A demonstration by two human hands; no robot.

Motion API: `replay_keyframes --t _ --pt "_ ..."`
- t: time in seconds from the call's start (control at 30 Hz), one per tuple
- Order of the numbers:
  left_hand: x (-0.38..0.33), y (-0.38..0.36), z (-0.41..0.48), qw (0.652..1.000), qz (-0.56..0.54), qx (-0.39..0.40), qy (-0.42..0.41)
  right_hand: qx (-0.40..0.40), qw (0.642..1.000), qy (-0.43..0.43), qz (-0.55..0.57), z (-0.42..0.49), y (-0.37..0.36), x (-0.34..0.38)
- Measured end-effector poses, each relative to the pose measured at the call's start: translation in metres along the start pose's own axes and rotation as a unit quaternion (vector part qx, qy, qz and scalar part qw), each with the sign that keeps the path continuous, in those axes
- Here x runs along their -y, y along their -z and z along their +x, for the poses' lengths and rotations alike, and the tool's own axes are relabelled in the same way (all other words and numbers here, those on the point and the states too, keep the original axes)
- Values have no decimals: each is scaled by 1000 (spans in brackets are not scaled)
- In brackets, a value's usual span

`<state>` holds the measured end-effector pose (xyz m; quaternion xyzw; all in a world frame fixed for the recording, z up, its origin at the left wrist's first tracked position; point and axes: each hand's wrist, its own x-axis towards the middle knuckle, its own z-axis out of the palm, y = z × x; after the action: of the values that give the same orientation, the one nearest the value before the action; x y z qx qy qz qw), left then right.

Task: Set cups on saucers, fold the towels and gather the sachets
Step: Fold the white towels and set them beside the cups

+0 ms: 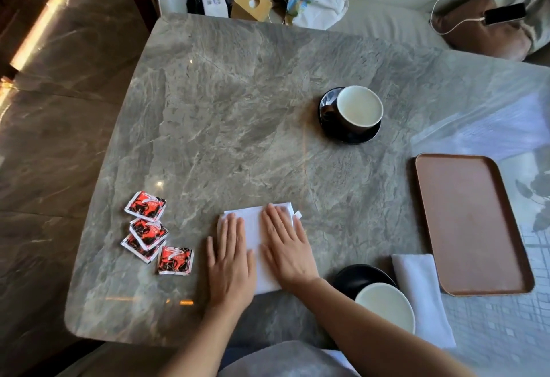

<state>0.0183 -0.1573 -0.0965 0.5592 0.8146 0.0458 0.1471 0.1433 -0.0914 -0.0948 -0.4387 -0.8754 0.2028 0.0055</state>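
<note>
Marble table (pixel 238 94) | white folded towel (pixel 256 236) | left hand (pixel 229 263), right hand (pixel 287 245) flat on it, grip wide

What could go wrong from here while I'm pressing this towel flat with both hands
The near cup sits right beside your right forearm; sliding that arm sideways might knock it off its saucer. The second towel reaches the table's near edge, so a brush could drag it off. The sachets lie loose by your left hand; a sweeping fold of the towel under your right hand could scatter them.
</note>
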Motion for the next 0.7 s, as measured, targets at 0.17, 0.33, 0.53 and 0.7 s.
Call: replay_keyframes --t 0.17,0.33,0.53,0.7 --pt "6 -8 1 999 -14 -4 37 -15 1000 -22 11 2 -6 -2" --pt "6 -14 0 999 -11 -11 43 -24 1000 -13 6 3 -10 -5" --pt "3 -10 -1 999 2 -8 43 -13 1000 -11 11 3 -10 -6" --pt "0 -6 -2 999 -2 -6 50 -9 1000 -2 6 2 -10 -7"
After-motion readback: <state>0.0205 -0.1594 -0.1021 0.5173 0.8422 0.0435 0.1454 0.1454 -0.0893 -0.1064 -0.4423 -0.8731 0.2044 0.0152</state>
